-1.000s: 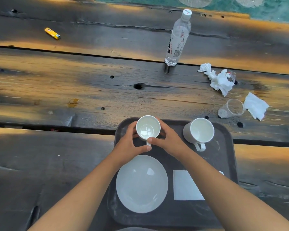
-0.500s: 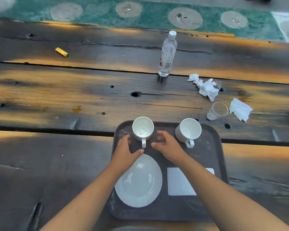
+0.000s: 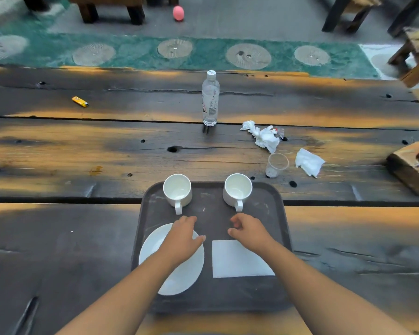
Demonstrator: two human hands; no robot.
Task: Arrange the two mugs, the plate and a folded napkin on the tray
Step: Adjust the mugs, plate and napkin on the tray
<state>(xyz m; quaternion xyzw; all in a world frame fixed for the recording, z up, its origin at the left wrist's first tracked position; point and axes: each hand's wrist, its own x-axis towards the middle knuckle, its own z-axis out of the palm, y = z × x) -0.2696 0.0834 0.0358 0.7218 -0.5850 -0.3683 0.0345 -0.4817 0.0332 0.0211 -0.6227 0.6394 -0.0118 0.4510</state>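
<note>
A dark grey tray lies on the wooden table in front of me. Two white mugs stand upright along its far edge, the left mug and the right mug, both handles pointing toward me. A white plate rests at the tray's near left, partly under my left arm. A folded white napkin lies flat at the near right. My left hand hovers over the plate's far edge, empty, fingers loosely apart. My right hand hangs over the napkin's far edge, empty, fingers curled.
Beyond the tray stand a water bottle, a clear plastic cup, crumpled tissues and another tissue. A yellow lighter lies far left. A wooden block sits at the right edge.
Both hands let go of the left mug, which now stands on the tray, and drew back toward me. The camera has tilted up, showing more of the floor.
</note>
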